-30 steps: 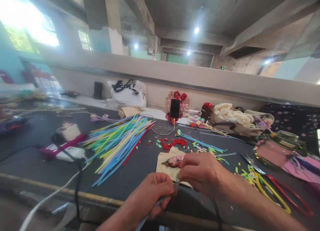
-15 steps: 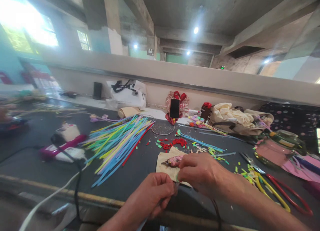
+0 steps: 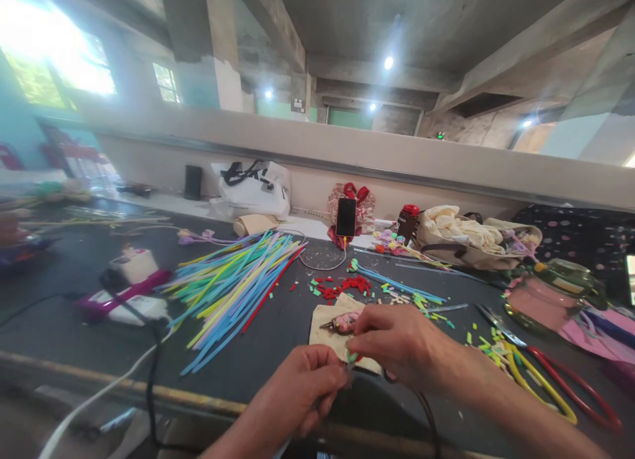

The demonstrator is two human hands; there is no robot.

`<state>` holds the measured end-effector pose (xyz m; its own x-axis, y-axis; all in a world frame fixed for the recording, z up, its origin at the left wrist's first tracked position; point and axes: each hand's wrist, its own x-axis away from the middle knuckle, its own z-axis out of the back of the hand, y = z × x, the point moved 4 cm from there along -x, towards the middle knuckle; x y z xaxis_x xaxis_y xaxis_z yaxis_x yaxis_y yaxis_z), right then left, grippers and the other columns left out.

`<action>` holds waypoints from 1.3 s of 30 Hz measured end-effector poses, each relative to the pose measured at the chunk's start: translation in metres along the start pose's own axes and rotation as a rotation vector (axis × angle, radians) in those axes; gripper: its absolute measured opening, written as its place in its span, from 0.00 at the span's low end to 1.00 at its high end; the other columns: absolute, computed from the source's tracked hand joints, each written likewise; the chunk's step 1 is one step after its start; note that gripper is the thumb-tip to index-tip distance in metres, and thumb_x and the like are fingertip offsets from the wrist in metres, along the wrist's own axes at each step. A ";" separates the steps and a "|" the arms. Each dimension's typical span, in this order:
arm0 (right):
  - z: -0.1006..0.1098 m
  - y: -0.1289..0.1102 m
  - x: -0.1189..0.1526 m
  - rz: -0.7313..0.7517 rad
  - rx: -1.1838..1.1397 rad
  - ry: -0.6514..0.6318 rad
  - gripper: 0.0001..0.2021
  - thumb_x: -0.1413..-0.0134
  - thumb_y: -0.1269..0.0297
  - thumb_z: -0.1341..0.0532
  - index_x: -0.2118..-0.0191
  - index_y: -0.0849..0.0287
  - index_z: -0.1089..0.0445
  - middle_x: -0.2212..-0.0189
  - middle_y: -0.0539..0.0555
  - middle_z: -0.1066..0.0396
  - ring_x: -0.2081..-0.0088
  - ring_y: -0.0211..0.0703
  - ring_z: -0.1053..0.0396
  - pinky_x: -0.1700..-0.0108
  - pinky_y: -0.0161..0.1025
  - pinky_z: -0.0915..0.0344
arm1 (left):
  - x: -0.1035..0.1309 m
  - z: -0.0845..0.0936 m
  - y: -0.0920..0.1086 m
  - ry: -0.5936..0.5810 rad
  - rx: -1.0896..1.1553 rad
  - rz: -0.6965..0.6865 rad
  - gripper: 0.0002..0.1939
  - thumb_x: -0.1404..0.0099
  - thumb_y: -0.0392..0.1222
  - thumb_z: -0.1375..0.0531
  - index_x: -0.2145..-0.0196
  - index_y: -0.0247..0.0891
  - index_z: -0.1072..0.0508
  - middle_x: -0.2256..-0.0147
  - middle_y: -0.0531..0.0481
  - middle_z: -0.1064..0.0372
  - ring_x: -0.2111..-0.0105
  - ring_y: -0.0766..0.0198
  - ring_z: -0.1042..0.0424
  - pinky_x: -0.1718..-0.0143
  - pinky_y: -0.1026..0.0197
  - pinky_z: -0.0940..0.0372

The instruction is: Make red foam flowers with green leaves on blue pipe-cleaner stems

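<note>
My left hand (image 3: 310, 386) is closed in a pinch at the table's front edge, around the end of a thin stem whose kind is mostly hidden by the fingers. My right hand (image 3: 397, 343) meets it from the right, thumb and fingers pinched at a small green and red piece (image 3: 352, 357) on the stem's tip. Behind the right fingers, a pink glue gun (image 3: 344, 323) with a pointed metal nozzle lies on a beige cloth pad (image 3: 320, 333). Its rear is covered by the right hand.
Left of the pad lies a fan of coloured pipe cleaners (image 3: 233, 287). Red cut bits (image 3: 354, 285) and yellow-green bits (image 3: 489, 350) are scattered about. Scissors (image 3: 501, 323) with red handles lie right, near a jar (image 3: 558, 287). A phone (image 3: 346, 216) stands behind; a power strip (image 3: 129, 297) sits left.
The right fingers have shifted slightly left and up at the stem's tip, and a red part beside the green now shows. My left hand has barely moved.
</note>
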<state>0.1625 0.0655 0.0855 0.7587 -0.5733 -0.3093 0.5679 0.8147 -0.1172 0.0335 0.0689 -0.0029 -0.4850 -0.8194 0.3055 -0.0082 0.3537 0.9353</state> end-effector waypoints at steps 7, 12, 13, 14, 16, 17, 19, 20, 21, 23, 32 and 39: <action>0.000 0.013 0.017 -0.316 -0.417 0.486 0.08 0.50 0.67 0.42 0.62 0.57 0.30 0.69 0.53 0.30 0.71 0.37 0.32 0.71 0.31 0.36 | 0.001 -0.001 0.002 0.103 0.087 -0.062 0.11 0.51 0.46 0.42 0.82 0.38 0.39 0.91 0.61 0.42 0.95 0.77 0.50 0.94 0.73 0.58; -0.043 0.004 0.031 -0.717 -0.868 0.842 0.05 0.55 0.63 0.39 0.72 0.59 0.32 0.82 0.47 0.34 0.82 0.33 0.38 0.80 0.28 0.39 | 0.005 0.000 0.012 0.281 0.110 -0.146 0.11 0.52 0.45 0.42 0.82 0.37 0.38 0.89 0.58 0.37 0.91 0.74 0.44 0.90 0.72 0.52; -0.050 0.001 0.029 -0.743 -0.935 0.888 0.05 0.57 0.63 0.38 0.74 0.59 0.31 0.83 0.46 0.34 0.82 0.33 0.38 0.80 0.28 0.39 | 0.006 0.000 0.015 0.301 0.111 -0.175 0.10 0.52 0.44 0.41 0.83 0.37 0.38 0.89 0.57 0.37 0.90 0.74 0.44 0.89 0.72 0.52; -0.054 -0.002 0.026 -0.759 -0.987 0.923 0.06 0.58 0.63 0.37 0.75 0.59 0.31 0.83 0.46 0.35 0.82 0.32 0.38 0.80 0.27 0.39 | 0.008 0.001 0.018 0.320 0.115 -0.208 0.10 0.53 0.43 0.41 0.83 0.37 0.38 0.88 0.57 0.37 0.89 0.74 0.44 0.88 0.72 0.51; -0.056 -0.005 0.019 -0.762 -1.062 0.963 0.07 0.60 0.62 0.36 0.76 0.60 0.31 0.85 0.45 0.36 0.83 0.31 0.40 0.81 0.27 0.40 | 0.011 0.002 0.024 0.357 0.115 -0.282 0.09 0.54 0.42 0.40 0.84 0.36 0.37 0.88 0.56 0.37 0.87 0.74 0.44 0.85 0.71 0.50; -0.054 -0.006 0.015 -0.756 -1.086 0.972 0.07 0.60 0.62 0.36 0.76 0.60 0.31 0.86 0.45 0.37 0.84 0.30 0.41 0.82 0.26 0.41 | 0.013 0.003 0.027 0.379 0.105 -0.317 0.09 0.54 0.41 0.40 0.84 0.36 0.36 0.88 0.56 0.37 0.86 0.74 0.44 0.83 0.70 0.49; -0.049 -0.008 0.008 -0.732 -1.123 0.985 0.08 0.60 0.61 0.36 0.76 0.60 0.31 0.87 0.44 0.38 0.86 0.29 0.42 0.82 0.26 0.42 | 0.017 0.005 0.034 0.435 0.070 -0.382 0.09 0.55 0.41 0.40 0.84 0.36 0.34 0.87 0.56 0.37 0.84 0.72 0.42 0.81 0.69 0.47; -0.047 -0.009 0.005 -0.716 -1.138 0.990 0.09 0.60 0.60 0.36 0.76 0.61 0.31 0.87 0.44 0.38 0.86 0.29 0.42 0.82 0.27 0.42 | 0.018 0.005 0.037 0.462 0.051 -0.407 0.08 0.55 0.41 0.39 0.84 0.36 0.33 0.87 0.56 0.37 0.84 0.72 0.42 0.79 0.69 0.47; -0.045 -0.010 0.002 -0.702 -1.150 0.994 0.09 0.61 0.60 0.36 0.76 0.61 0.31 0.87 0.45 0.38 0.86 0.30 0.42 0.82 0.27 0.42 | 0.020 0.006 0.040 0.486 0.036 -0.426 0.08 0.55 0.41 0.39 0.84 0.36 0.33 0.87 0.56 0.37 0.83 0.71 0.41 0.79 0.69 0.46; -0.043 -0.011 -0.002 -0.684 -1.170 1.005 0.09 0.61 0.60 0.35 0.76 0.61 0.31 0.86 0.45 0.37 0.85 0.31 0.40 0.82 0.28 0.42 | 0.022 0.006 0.046 0.520 0.006 -0.450 0.07 0.56 0.41 0.39 0.84 0.36 0.32 0.86 0.56 0.36 0.82 0.69 0.40 0.78 0.68 0.45; -0.043 -0.010 -0.008 -0.675 -1.190 1.034 0.10 0.61 0.59 0.35 0.75 0.61 0.32 0.83 0.47 0.34 0.84 0.31 0.40 0.84 0.27 0.45 | 0.022 0.005 0.057 0.556 -0.092 -0.468 0.09 0.55 0.43 0.40 0.85 0.37 0.33 0.87 0.57 0.40 0.84 0.70 0.43 0.80 0.68 0.46; -0.042 -0.008 -0.012 -0.694 -1.114 0.991 0.12 0.59 0.58 0.37 0.76 0.62 0.33 0.84 0.46 0.37 0.84 0.29 0.43 0.84 0.26 0.46 | 0.016 0.006 0.051 0.537 -0.078 -0.460 0.09 0.56 0.43 0.39 0.86 0.37 0.33 0.87 0.57 0.40 0.83 0.70 0.43 0.80 0.69 0.47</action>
<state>0.1352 0.0697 0.0501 -0.2643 -0.9144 -0.3065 -0.1363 0.3500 -0.9268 0.0197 0.0768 0.0485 0.0505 -0.9941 -0.0964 -0.0366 -0.0983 0.9945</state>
